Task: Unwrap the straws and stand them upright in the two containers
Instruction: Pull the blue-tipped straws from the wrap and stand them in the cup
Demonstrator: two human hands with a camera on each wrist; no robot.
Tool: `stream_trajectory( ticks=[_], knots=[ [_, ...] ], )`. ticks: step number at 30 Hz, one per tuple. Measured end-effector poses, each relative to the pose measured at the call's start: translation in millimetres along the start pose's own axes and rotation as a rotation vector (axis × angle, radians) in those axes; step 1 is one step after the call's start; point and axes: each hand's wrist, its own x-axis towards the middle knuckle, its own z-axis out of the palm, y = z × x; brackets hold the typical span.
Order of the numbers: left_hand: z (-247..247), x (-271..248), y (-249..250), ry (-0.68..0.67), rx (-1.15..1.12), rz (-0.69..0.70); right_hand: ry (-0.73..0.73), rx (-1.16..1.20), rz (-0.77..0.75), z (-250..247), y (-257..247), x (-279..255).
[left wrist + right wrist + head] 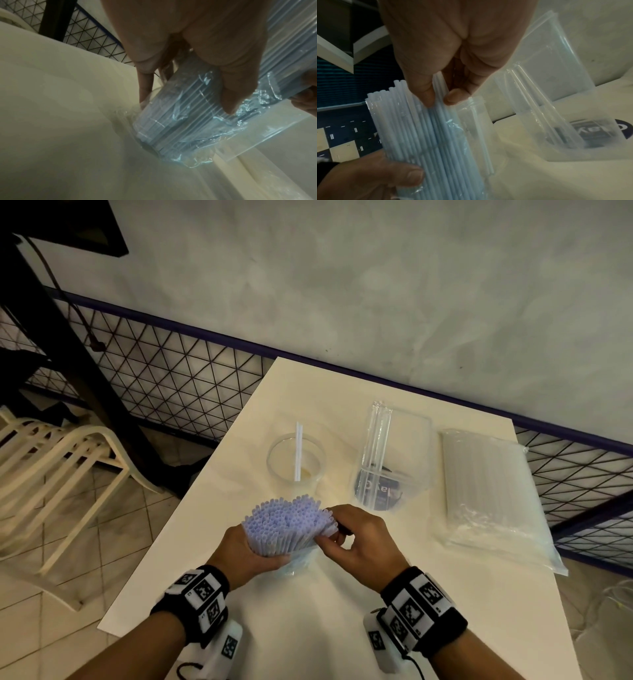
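Observation:
My left hand [251,554] grips a thick bundle of pale blue straws [289,522], standing upright on the white table [342,628] with its clear wrapper [197,135] pushed down round the lower half. My right hand [337,537] pinches a few straws [440,106] at the bundle's right edge between thumb and forefinger. Beyond the bundle stands a round clear container [296,458] with two white straws [298,450] upright in it. To its right stands a square clear container [394,460] with a few clear straws [376,440] leaning in it.
A sealed clear pack of straws [489,487] lies at the table's right side. A dark round coaster [597,132] lies under the square container. A wire mesh fence [171,381] runs behind the table, and a cream chair [58,470] stands left on the floor.

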Motion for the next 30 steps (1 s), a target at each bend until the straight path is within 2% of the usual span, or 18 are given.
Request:
stream_trajectory(
  ticks=[5, 12, 17, 23, 30],
  knots=[
    [-8, 3, -5, -0.006, 0.017, -0.008, 0.052, 0.066, -0.007, 5, -8, 3],
    [-7, 5, -8, -0.007, 0.040, -0.035, 0.184, 0.211, 0.109, 8, -6, 7],
    [-6, 5, -7, 0.000, 0.070, -0.059, 0.136, 0.281, 0.219, 12, -5, 10],
    [-5, 5, -6, -0.008, 0.073, -0.057, 0.191, 0.225, 0.189, 13, -1, 11],
    [-4, 5, -3, -0.002, 0.091, -0.069, 0.344, 0.265, 0.161, 12, -8, 16]
  ],
)
